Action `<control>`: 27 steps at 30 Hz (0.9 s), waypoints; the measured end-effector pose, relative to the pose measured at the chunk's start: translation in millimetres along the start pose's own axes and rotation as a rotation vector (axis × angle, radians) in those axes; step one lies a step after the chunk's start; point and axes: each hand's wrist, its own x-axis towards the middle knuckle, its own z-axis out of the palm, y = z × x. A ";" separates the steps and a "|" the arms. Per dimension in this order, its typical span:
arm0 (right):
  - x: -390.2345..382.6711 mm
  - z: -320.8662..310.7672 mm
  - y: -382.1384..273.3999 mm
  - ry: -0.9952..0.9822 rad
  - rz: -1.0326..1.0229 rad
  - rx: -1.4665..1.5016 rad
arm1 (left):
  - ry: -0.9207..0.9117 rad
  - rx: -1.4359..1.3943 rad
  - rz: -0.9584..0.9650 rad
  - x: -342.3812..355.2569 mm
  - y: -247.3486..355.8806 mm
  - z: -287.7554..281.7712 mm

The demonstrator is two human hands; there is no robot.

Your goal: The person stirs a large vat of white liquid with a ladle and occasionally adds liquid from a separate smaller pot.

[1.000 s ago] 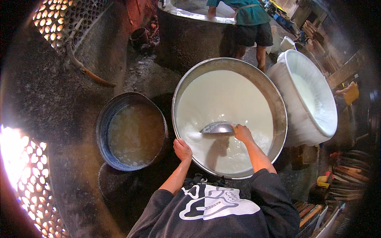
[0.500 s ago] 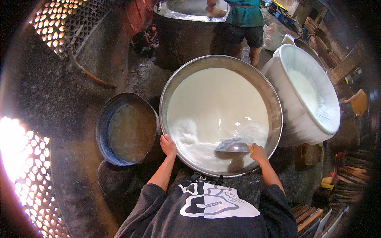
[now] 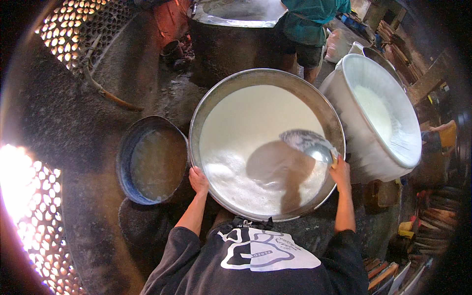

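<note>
A wide round metal vat in front of me holds a white milky liquid, with froth along its near side. My left hand grips the vat's left near rim, its fingers partly hidden. In my closed right hand is the handle of a rounded metal scoop. The scoop is tilted above the liquid, blurred at its edge, and throws a dark shadow onto the surface. My right hand is over the vat's right rim.
Left of the vat stands a dark tub of brownish liquid. A cloth-lined white tub stands at the right. Beyond, a person in a green top stands by a steaming pan. A curved tool lies at far left.
My right hand has lifted the scoop from the near liquid, up and to the right. The vat has shifted slightly left with my left hand on it. The person beyond has leaned over.
</note>
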 end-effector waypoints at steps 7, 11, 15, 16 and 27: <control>30.2 86.4 -23.8 -0.254 0.199 0.108 | 0.016 0.005 -0.013 0.8 -4.4 -0.7; 4.3 129.2 -35.8 -0.337 0.283 0.302 | -0.026 -0.031 -0.044 1.0 2.6 -1.2; -26.4 175.3 -50.9 -0.346 0.200 0.233 | -0.020 -0.049 -0.052 -0.6 3.3 -0.8; -34.7 182.4 -65.0 -0.382 0.241 0.256 | -0.030 -0.046 -0.063 -0.1 2.3 -0.9; -118.5 206.9 -155.4 -0.399 0.219 0.359 | -0.046 -0.097 -0.048 -2.7 2.5 2.4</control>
